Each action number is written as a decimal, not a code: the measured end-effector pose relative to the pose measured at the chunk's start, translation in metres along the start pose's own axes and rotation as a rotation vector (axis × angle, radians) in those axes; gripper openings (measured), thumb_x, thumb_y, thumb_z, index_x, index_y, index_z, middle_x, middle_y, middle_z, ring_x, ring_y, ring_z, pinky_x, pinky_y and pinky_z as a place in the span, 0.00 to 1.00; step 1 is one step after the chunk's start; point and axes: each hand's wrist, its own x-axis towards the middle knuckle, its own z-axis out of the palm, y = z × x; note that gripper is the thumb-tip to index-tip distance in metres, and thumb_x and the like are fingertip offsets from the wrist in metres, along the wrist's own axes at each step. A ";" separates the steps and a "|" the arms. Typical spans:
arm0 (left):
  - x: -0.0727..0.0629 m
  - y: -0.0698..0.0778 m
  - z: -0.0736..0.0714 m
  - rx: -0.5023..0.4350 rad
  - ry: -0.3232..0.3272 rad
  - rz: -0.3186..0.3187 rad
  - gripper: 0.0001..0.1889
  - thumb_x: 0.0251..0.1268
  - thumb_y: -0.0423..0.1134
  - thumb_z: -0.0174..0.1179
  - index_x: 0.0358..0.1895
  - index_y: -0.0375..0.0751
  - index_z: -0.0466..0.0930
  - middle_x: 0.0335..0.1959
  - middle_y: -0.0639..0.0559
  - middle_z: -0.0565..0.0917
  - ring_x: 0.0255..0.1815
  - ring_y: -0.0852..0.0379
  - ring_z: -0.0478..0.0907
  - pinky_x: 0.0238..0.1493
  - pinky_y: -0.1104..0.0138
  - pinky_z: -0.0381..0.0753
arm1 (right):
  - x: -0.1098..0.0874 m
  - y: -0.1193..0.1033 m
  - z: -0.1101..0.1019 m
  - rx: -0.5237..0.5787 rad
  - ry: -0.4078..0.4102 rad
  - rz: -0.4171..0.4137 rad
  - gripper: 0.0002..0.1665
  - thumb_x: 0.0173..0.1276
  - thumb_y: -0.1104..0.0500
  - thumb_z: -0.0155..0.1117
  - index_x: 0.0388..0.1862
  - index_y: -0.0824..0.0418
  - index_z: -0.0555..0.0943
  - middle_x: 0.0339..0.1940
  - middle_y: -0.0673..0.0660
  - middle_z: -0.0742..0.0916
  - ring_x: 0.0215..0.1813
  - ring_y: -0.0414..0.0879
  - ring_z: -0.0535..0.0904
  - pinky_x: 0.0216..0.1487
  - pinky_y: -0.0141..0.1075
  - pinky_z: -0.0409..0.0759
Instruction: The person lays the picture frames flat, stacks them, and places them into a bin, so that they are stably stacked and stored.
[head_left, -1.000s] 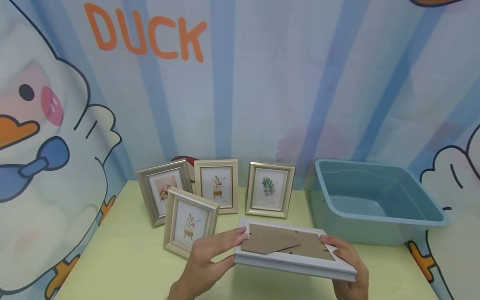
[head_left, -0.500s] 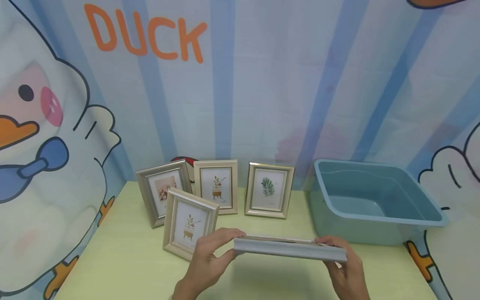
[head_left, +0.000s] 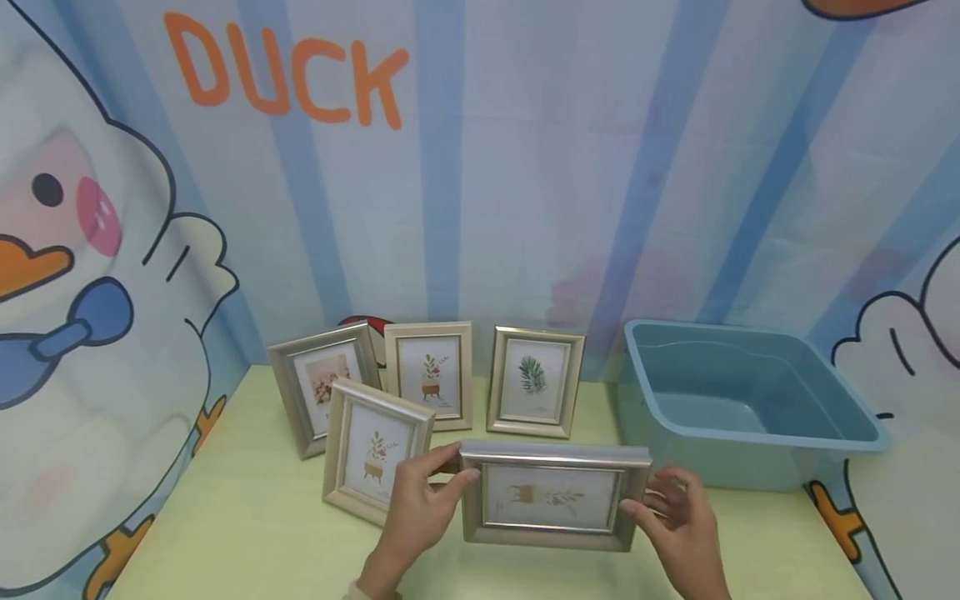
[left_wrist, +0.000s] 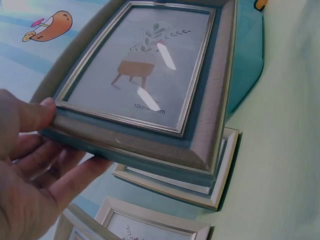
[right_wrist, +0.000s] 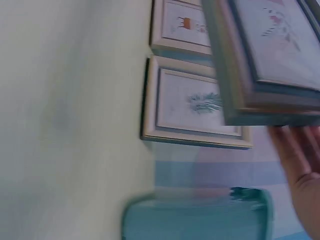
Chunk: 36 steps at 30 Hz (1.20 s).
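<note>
A silvery picture frame (head_left: pixel 553 537), turned on its side with its potted-plant print facing me, is held up above the table by both hands. My left hand (head_left: pixel 420 504) pinches its left end, thumb on the front and fingers behind, as the left wrist view also shows. At the other end my right hand (head_left: pixel 678 517) has its thumb on the front border and its fingers curled by the edge. In the right wrist view that hand (right_wrist: pixel 302 172) is partly cut off and blurred. Nearest my left hand stands another potted-plant frame (head_left: pixel 337 433), tilted.
Behind stand a frame with a flower photo (head_left: pixel 300 408), a second potted-plant frame (head_left: pixel 463 375) and a leaf-print frame (head_left: pixel 498 379). A blue-green plastic tub (head_left: pixel 720 462) sits at the right. The yellow-green table (head_left: pixel 225 517) meets a striped duck backdrop (head_left: pixel 510 167).
The held frame has turned over in both hands: its brown back faced up, then its edge showed, and now its print faces me. The right hand's fingers have shifted along its end.
</note>
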 end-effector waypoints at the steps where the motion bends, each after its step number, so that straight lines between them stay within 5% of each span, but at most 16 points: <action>1: 0.001 0.001 -0.001 0.005 0.007 -0.039 0.14 0.58 0.28 0.68 0.48 0.26 0.84 0.35 0.40 0.87 0.41 0.44 0.86 0.39 0.69 0.89 | -0.001 0.002 0.000 0.031 0.015 -0.008 0.29 0.58 0.75 0.70 0.58 0.70 0.71 0.45 0.42 0.87 0.42 0.27 0.83 0.38 0.26 0.86; 5: 0.005 0.003 -0.002 0.019 0.004 -0.113 0.11 0.59 0.30 0.68 0.45 0.32 0.86 0.33 0.44 0.87 0.39 0.49 0.86 0.41 0.70 0.88 | -0.002 0.003 -0.001 0.087 0.014 -0.071 0.30 0.60 0.77 0.68 0.62 0.68 0.76 0.49 0.31 0.84 0.45 0.28 0.84 0.41 0.24 0.85; 9: 0.007 0.003 -0.004 0.011 -0.004 -0.146 0.11 0.59 0.30 0.69 0.45 0.33 0.87 0.34 0.44 0.88 0.36 0.56 0.84 0.43 0.72 0.85 | -0.001 0.002 -0.007 0.072 -0.089 -0.099 0.35 0.64 0.73 0.67 0.70 0.64 0.73 0.52 0.29 0.82 0.47 0.29 0.83 0.43 0.26 0.86; 15: 0.010 0.006 -0.006 -0.060 -0.036 -0.219 0.13 0.61 0.31 0.67 0.47 0.29 0.85 0.39 0.39 0.87 0.36 0.55 0.83 0.37 0.68 0.89 | 0.001 0.005 -0.024 0.136 -0.444 -0.038 0.52 0.67 0.70 0.65 0.83 0.55 0.49 0.52 0.27 0.80 0.49 0.32 0.83 0.41 0.33 0.88; 18: 0.012 0.006 -0.005 -0.118 -0.062 -0.271 0.15 0.62 0.30 0.66 0.50 0.26 0.83 0.40 0.36 0.85 0.36 0.51 0.85 0.34 0.65 0.90 | 0.003 0.009 -0.029 0.203 -0.558 -0.031 0.55 0.69 0.70 0.62 0.84 0.54 0.41 0.53 0.31 0.81 0.50 0.34 0.84 0.42 0.35 0.88; 22: 0.011 0.002 -0.001 -0.175 -0.028 -0.317 0.18 0.63 0.31 0.65 0.54 0.26 0.81 0.41 0.35 0.86 0.35 0.53 0.86 0.35 0.65 0.90 | 0.004 0.014 -0.031 0.302 -0.620 0.004 0.55 0.70 0.71 0.60 0.83 0.54 0.38 0.54 0.36 0.82 0.51 0.38 0.86 0.42 0.37 0.88; 31: 0.005 -0.006 0.023 -0.337 0.239 -0.370 0.19 0.65 0.32 0.64 0.58 0.32 0.77 0.36 0.54 0.85 0.37 0.64 0.81 0.42 0.74 0.83 | 0.003 0.021 -0.026 0.516 -0.667 0.119 0.57 0.68 0.73 0.59 0.84 0.45 0.39 0.55 0.39 0.86 0.52 0.42 0.87 0.43 0.40 0.89; 34: 0.002 -0.008 0.025 -0.453 0.242 -0.429 0.19 0.70 0.35 0.60 0.62 0.36 0.75 0.43 0.57 0.82 0.47 0.62 0.78 0.53 0.69 0.80 | 0.002 0.023 -0.024 0.544 -0.690 0.181 0.57 0.69 0.71 0.59 0.83 0.41 0.39 0.53 0.41 0.86 0.52 0.43 0.87 0.43 0.42 0.89; 36: -0.001 -0.010 0.023 -0.542 0.189 -0.468 0.20 0.73 0.36 0.57 0.66 0.40 0.74 0.52 0.56 0.79 0.54 0.60 0.75 0.61 0.64 0.78 | 0.002 0.024 -0.024 0.545 -0.696 0.232 0.58 0.70 0.70 0.60 0.83 0.39 0.38 0.52 0.42 0.86 0.52 0.43 0.87 0.44 0.43 0.89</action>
